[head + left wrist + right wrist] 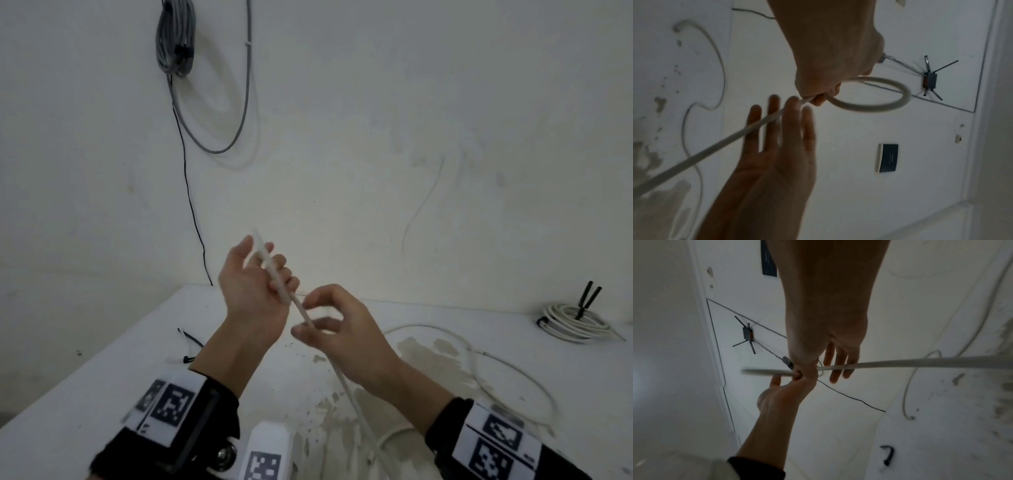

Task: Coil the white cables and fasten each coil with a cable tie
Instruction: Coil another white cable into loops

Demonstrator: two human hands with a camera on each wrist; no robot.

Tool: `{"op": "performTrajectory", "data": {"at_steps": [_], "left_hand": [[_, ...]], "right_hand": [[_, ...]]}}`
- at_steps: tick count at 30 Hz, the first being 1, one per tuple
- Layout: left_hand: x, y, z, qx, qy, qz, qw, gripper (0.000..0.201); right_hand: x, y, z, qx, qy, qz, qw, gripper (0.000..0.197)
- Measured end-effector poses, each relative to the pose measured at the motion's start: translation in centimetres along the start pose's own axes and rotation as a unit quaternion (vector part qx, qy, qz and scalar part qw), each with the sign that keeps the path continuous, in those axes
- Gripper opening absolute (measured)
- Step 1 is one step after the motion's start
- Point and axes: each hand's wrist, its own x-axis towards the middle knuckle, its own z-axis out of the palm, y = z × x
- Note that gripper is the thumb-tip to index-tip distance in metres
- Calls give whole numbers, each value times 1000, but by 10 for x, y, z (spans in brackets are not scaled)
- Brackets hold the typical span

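My left hand (255, 284) is raised above the white table (102, 377), palm towards me, fingers curled round a white cable (352, 394). The left wrist view shows this hand (834, 65) gripping the cable (715, 148) where it bends into a small loop. My right hand (335, 329) is just below and to the right, fingers nearly straight; the cable runs across them. The right wrist view shows the right hand (838, 353) behind the taut cable (920, 363) and the left hand (791, 389) clenched on it. The rest of the cable trails in loose curves on the table.
A finished white coil (575, 323) with black ties sticking up lies at the back right of the table. Loose black cable ties (190, 339) lie at the left, one seen in the right wrist view (888, 456). A grey cable bundle (174, 37) hangs on the wall.
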Motion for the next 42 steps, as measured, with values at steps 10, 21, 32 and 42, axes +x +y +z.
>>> {"op": "performTrajectory", "data": {"at_steps": [10, 21, 32, 42], "left_hand": [[4, 28, -1, 105, -146, 116, 977, 40], [3, 4, -2, 699, -188, 424, 544, 39], [3, 8, -18, 578, -219, 131, 775, 62], [-9, 4, -15, 161, -133, -172, 963, 44]], "right_hand": [[-23, 1, -19, -108, -111, 167, 974, 45], [-20, -18, -12, -136, 15, 28, 990, 26], [-19, -26, -48, -226, -35, 3, 973, 29], [-15, -22, -48, -192, -31, 26, 981, 29]]}}
